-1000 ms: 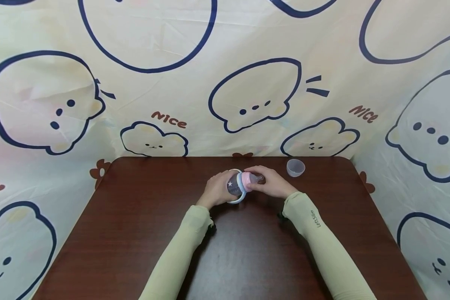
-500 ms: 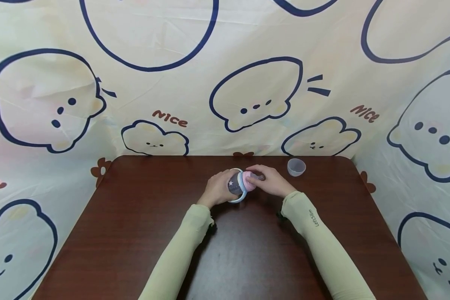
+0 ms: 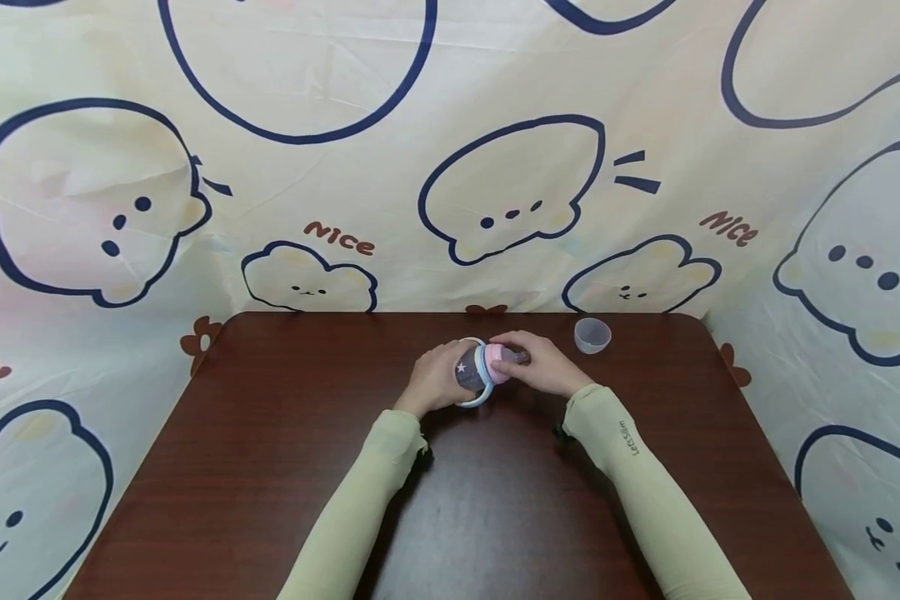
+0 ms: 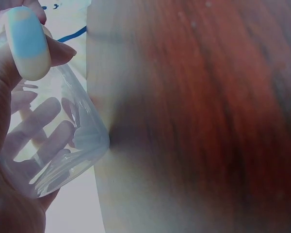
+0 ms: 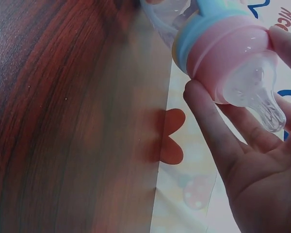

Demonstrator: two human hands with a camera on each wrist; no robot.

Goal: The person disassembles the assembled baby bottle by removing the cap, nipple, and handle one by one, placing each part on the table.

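Observation:
A clear baby bottle with a blue-and-cream handle ring lies tilted between both hands, its nipple pointing right. My left hand grips the bottle's body; in the left wrist view its fingers show through the clear wall, and the thumb lies by the handle. My right hand pinches the pink collar between thumb and fingers. Past the collar, the clear nipple sticks out toward the right palm.
A small clear cup-shaped cap stands near the back edge of the dark brown table, to the right of the right hand. A printed cloth hangs behind the table and along its sides.
The right thumb and fingers have shifted slightly over the pink collar and back. The left hand and the bottle stay in nearly the same place.

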